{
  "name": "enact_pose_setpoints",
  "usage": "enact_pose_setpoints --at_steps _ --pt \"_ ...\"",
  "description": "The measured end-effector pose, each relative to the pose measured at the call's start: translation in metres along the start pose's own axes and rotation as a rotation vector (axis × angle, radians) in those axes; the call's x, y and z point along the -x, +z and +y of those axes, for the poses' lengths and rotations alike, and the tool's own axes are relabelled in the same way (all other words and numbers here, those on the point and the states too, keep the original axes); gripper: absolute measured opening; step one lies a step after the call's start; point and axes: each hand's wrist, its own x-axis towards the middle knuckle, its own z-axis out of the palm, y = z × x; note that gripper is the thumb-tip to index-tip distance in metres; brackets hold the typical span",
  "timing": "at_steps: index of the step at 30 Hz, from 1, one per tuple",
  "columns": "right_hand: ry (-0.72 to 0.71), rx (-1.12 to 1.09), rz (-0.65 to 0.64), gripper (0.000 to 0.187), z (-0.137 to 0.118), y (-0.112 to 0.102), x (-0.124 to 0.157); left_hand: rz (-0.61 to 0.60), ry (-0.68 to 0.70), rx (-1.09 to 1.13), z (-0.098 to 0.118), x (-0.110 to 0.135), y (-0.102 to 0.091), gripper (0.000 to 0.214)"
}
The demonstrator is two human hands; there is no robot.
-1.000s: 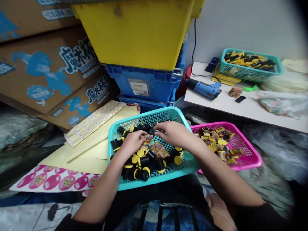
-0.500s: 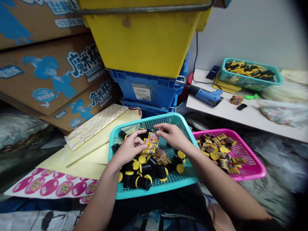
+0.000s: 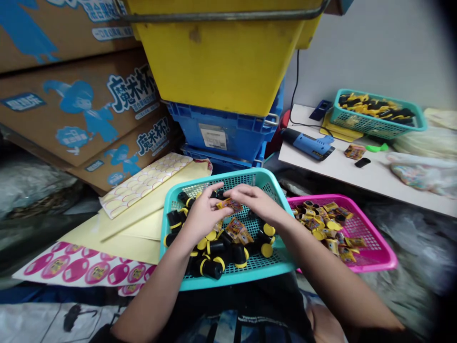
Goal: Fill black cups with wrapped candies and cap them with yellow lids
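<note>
Over the turquoise basket (image 3: 233, 278), my left hand (image 3: 204, 214) holds a small yellow-orange printed film label (image 3: 230, 205) between thumb and fingers. My right hand (image 3: 255, 202) pinches at the upper edge of that label, its fingertips close to those of my left hand and partly hidden. Several black cylinders with yellow caps (image 3: 212, 267) lie loose in the basket beneath. More printed labels (image 3: 238, 232) rest among them, just below my hands.
A pink basket (image 3: 378, 252) with wrapped yellow pieces stands to the right. Behind it, a white table (image 3: 417, 181) bears a blue heat gun (image 3: 310, 143) and another turquoise basket (image 3: 378, 126). Stacked crates (image 3: 221, 62) rise ahead; cartons (image 3: 85, 105) and sticker sheets (image 3: 96, 270) are left.
My hands have come closer together, and the label between them has tilted flatter and is more covered by fingers. The whole view has shifted slightly.
</note>
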Motion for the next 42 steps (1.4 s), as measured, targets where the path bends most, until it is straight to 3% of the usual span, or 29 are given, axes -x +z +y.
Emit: enact_pose_setpoints --at_steps 2,6,11,15,18,20,24,26,30,34,37,42 --pt "0.052 -0.007 -0.037 0.027 0.001 0.001 -0.002 -0.043 0.005 -0.012 0.000 0.001 0.000 0.070" --pt "0.055 -0.215 0.052 0.031 0.010 0.003 -0.003 -0.081 0.017 0.176 -0.001 0.002 0.008 0.061" --pt "0.015 -0.399 0.003 0.026 0.013 0.004 -0.001 0.016 0.059 0.245 -0.005 0.000 0.016 0.043" --pt "-0.002 -0.319 0.020 0.037 0.010 0.005 -0.003 -0.034 0.014 0.344 -0.010 -0.001 0.013 0.038" --pt "-0.014 -0.115 0.051 0.028 0.008 0.005 0.004 0.048 0.049 0.332 -0.013 -0.002 0.006 0.042" --pt "-0.022 0.181 -0.072 0.028 0.007 0.006 0.016 0.160 0.098 0.300 -0.014 -0.002 -0.002 0.039" --pt "-0.144 0.796 -0.663 0.038 0.009 0.016 0.045 0.308 0.125 0.318 -0.015 0.000 -0.017 0.032" --pt "-0.204 0.999 -0.773 0.031 0.007 0.021 0.054 0.302 0.113 0.377 -0.015 0.003 -0.022 0.036" --pt "-0.053 1.232 -0.731 0.025 -0.002 0.022 0.063 0.277 0.087 0.457 -0.016 0.005 -0.024 0.030" --pt "0.081 1.114 -0.656 0.035 -0.006 0.007 0.065 0.253 0.061 0.412 -0.016 0.006 -0.024 0.039" --pt "0.061 0.809 -0.483 0.035 -0.007 -0.012 0.056 0.279 0.082 0.287 -0.016 0.007 -0.023 0.035" --pt "-0.034 0.033 -0.033 0.036 -0.013 -0.033 0.031 0.229 0.114 0.136 -0.014 0.011 -0.019 0.023"
